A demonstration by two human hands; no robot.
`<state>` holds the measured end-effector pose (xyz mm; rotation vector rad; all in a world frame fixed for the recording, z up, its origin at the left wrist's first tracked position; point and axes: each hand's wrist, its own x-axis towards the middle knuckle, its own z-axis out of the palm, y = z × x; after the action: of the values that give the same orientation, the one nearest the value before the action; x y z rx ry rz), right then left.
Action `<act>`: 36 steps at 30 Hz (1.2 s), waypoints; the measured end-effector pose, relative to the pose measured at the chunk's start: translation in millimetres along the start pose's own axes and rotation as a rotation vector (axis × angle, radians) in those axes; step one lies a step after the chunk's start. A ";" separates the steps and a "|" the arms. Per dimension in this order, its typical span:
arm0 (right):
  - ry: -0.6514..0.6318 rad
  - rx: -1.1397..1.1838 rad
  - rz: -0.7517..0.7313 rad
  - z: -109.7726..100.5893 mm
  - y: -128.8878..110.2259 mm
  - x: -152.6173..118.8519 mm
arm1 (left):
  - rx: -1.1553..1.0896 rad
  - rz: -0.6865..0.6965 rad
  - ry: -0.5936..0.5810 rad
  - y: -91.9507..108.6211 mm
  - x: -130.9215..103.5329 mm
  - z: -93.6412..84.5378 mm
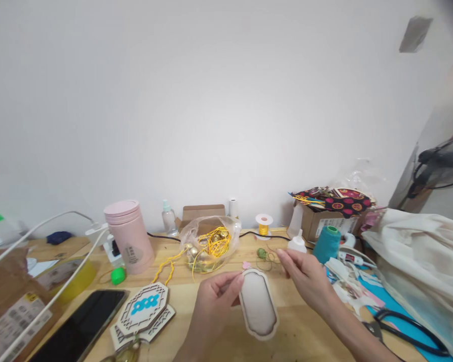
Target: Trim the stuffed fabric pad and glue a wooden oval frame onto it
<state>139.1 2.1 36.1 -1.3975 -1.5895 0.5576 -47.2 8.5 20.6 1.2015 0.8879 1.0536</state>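
Note:
My left hand (221,296) grips the upper left edge of a wooden frame-shaped plaque (258,304) with scalloped ends and a plain white middle, tilted above the table. My right hand (304,276) is closed in a pinch to the right of the plaque's top, apart from it. A thin green cord (271,258) runs to its fingertips; the exact grip is partly hidden. Beyond the plaque, a green bead-like piece (261,253) lies by the cord. A small pink flower-shaped piece (246,265) shows just above the plaque's top edge.
Around the wooden table stand a pink canister (130,239), a bag of gold bells and yellow cord (211,246), a teal thread cone (326,245) and a white squeeze bottle (297,243). Black scissors (411,332) lie right; octagonal plaques (145,309) and a phone (81,324) lie left.

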 end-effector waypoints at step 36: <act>-0.338 0.600 0.241 35.2 -9.2 -30.4 | -0.535 -0.052 -0.361 -3.2 -7.6 2.9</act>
<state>102.4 -20.8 16.6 -1.0683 -1.3415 1.3490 -46.1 0.2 17.9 0.8682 0.3215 0.9157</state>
